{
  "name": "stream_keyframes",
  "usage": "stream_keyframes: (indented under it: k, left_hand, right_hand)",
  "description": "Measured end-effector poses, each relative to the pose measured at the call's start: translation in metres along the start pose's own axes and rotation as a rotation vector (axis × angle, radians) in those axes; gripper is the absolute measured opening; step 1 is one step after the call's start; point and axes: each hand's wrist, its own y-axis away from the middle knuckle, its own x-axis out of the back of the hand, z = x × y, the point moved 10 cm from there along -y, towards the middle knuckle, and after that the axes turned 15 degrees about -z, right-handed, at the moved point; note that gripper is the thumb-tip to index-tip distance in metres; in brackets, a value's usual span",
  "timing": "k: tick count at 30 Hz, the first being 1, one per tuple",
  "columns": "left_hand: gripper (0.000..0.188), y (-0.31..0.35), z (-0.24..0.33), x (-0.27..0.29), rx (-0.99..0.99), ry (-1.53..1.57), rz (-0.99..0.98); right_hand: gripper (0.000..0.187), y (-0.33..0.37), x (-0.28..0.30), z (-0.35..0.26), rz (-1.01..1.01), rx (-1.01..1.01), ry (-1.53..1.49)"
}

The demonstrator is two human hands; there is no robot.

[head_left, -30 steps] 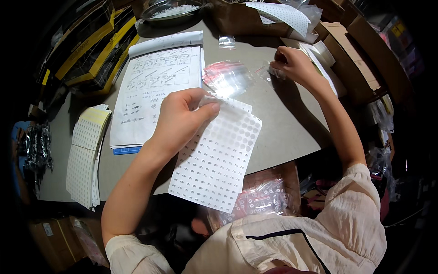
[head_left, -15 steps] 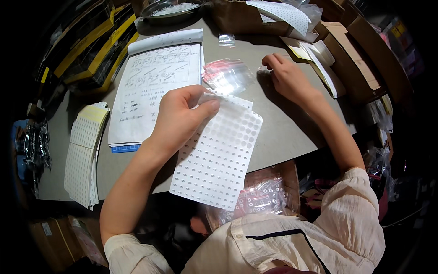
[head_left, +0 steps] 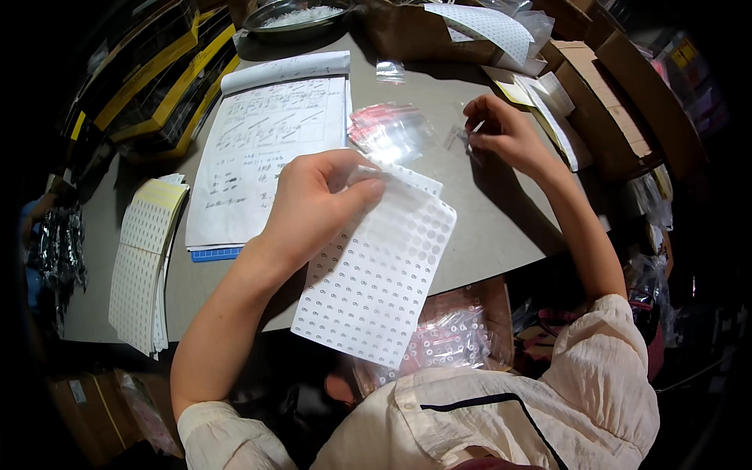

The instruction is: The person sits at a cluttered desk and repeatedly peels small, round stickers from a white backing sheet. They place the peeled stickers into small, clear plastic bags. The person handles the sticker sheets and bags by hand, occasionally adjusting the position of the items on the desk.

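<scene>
Nearest, below the table edge, clear bags of white rings (head_left: 450, 333) are held in an open cardboard box (head_left: 501, 313). Above the edge, a white sticker sheet (head_left: 364, 294) printed with rows of small marks is held slantwise by the left hand (head_left: 317, 200); its upper edge is pinched between thumb and bent fingers, and a second sheet (head_left: 423, 182) is partly covered by it. At the left, a stack of similar sheets (head_left: 141, 243) is laid at the table's edge. Beside the left hand, handwritten papers (head_left: 235, 168) are rested on a blue board (head_left: 215, 254). Farther in, a pile of clear bags with red edges (head_left: 395, 129) is spread on the table (head_left: 462, 211). To its right, a small clear packet (head_left: 456, 139) is nipped at the thumb and fingertips of the right hand (head_left: 501, 135), whose fingers are curled; its contents cannot be made out. Beyond, a flat clear bag (head_left: 389, 70) is left lying, and white pieces are contained in a metal bowl (head_left: 258, 30).
</scene>
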Motion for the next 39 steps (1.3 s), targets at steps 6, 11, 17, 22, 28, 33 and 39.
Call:
stream_keyframes:
  k: [6, 11, 17, 22, 28, 33, 39]
  left_hand:
    - [0.012, 0.013, 0.052, -0.039, -0.444, -0.298, -0.214]
    - [0.016, 0.024, 0.055, -0.085, -0.629, -0.437, -0.459]
    - [0.013, 0.017, 0.035, -0.089, -0.443, -0.395, -0.483]
    - [0.013, 0.017, 0.037, -0.089, -0.411, -0.394, -0.474]
    - [0.012, 0.029, 0.053, -0.087, -0.676, -0.477, -0.449]
    - [0.010, 0.018, 0.037, -0.087, -0.477, -0.387, -0.483]
    - [0.009, 0.019, 0.038, -0.087, -0.479, -0.386, -0.443]
  right_hand:
    - [0.029, 0.033, -0.060, -0.064, -0.085, 0.156, -0.007]
    - [0.032, 0.041, -0.091, -0.099, -0.116, 0.243, 0.091]
    - [0.038, 0.045, -0.092, -0.102, -0.109, 0.386, 0.030]
    - [0.042, 0.053, -0.076, -0.128, 0.010, 0.472, 0.191]
    - [0.043, 0.058, -0.099, -0.113, -0.033, 0.410, 0.361]
    - [0.045, 0.071, -0.105, -0.125, -0.044, 0.558, 0.395]
    - [0.048, 0.075, -0.081, -0.129, 0.030, 0.570, 0.294]
